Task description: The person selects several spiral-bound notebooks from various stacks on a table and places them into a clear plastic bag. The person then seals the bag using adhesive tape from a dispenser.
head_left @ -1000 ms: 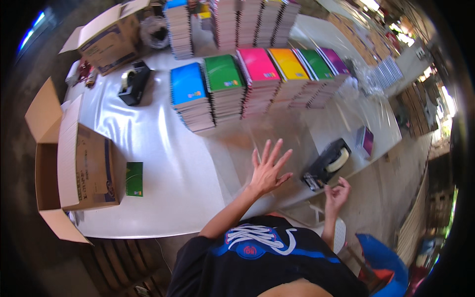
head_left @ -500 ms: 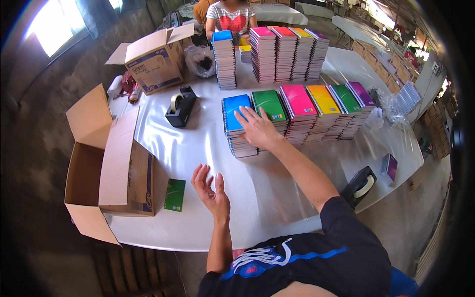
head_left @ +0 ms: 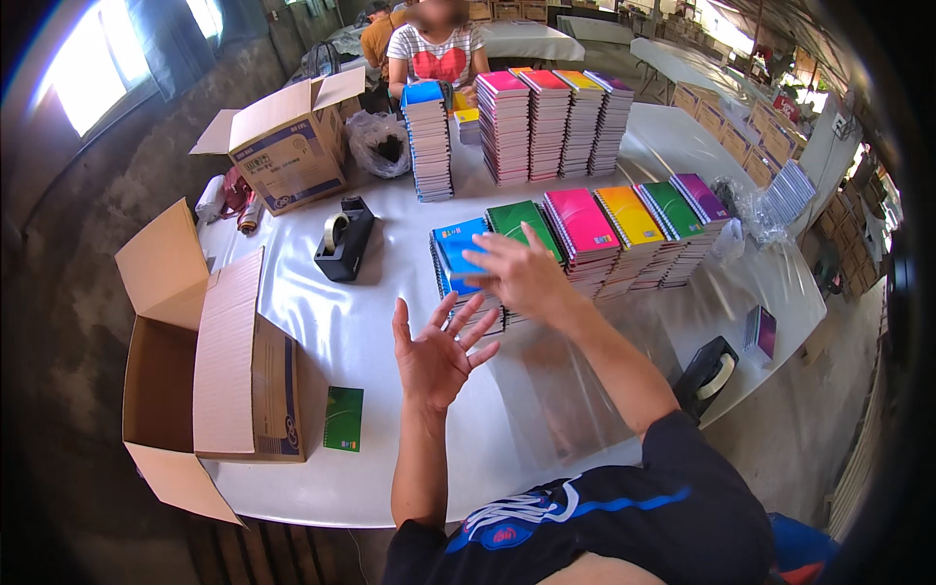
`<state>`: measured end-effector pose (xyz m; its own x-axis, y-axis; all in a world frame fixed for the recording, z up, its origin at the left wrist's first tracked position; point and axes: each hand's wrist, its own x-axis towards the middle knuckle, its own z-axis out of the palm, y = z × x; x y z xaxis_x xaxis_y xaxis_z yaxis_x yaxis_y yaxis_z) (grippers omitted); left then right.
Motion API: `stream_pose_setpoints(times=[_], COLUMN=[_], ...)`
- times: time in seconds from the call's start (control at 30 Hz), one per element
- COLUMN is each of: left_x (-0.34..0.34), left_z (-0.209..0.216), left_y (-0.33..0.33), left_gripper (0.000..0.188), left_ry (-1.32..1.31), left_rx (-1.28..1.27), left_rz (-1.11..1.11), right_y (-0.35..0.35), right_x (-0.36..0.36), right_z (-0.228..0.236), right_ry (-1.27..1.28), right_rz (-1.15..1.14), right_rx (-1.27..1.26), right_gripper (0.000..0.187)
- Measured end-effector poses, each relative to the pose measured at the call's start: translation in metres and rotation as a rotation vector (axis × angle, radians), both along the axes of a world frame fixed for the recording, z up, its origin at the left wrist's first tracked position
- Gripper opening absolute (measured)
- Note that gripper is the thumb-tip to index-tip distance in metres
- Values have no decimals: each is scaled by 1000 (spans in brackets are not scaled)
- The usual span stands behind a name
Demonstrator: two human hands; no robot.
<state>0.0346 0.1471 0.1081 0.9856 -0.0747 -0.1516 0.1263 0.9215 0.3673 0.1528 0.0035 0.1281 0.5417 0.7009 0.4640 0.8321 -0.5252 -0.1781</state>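
Observation:
My right hand (head_left: 531,276), slightly blurred, is spread over the near edge of the blue notebook stack (head_left: 458,237); whether it touches is unclear. The top blue notebook sits a little askew. My left hand (head_left: 436,363) is raised in front of that stack, palm up, fingers apart and holding nothing. Beside the blue stack, in a row, stand spiral notebooks in green (head_left: 522,222), pink (head_left: 582,222), yellow (head_left: 634,214), green again (head_left: 671,210) and purple (head_left: 699,198). A single green notebook (head_left: 343,419) lies flat on the table to the left.
An open carton (head_left: 229,380) stands at the left, another carton (head_left: 288,156) behind it. Tape dispensers sit at left (head_left: 344,241) and right (head_left: 709,375). More notebook stacks (head_left: 507,132) stand farther back, before a seated person (head_left: 436,58). A purple notebook pile (head_left: 760,333) is near the right edge.
My left hand has moved right toward the blue stack, and its fingers have spread. My right hand has shifted slightly off the stack's top, and the top blue notebook now sits askew.

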Motion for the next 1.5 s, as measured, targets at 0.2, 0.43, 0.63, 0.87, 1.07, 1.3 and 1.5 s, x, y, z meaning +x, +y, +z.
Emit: stream_pose_setpoints(times=[0.2,0.43,0.63,0.87,1.07,1.3,1.5], left_x=[-8,-6,9,11,14,23,20], left_z=[-15,-18,-36,-7,-32,-41,-33], left_y=[0,-11,-10,-32,-39,-65,-82], left_gripper=[59,73,70,57,49,59,56], left_ry=[-80,12,15,43,-42,-77,-122], left_rx=[117,433,479,327,299,281,537], left_rz=[-163,29,69,135,79,84,131], right_y=[-41,-61,-70,-64,-91,-135,-159], right_x=[-27,53,79,8,-31,69,112], right_z=[12,-17,-5,32,41,22,-20], right_ry=[389,94,334,-285,224,281,245], right_rz=[597,-45,61,51,312,23,91], right_rx=[185,-201,-173,105,-279,-138,-248], right_gripper=[71,66,42,39,72,96,68])
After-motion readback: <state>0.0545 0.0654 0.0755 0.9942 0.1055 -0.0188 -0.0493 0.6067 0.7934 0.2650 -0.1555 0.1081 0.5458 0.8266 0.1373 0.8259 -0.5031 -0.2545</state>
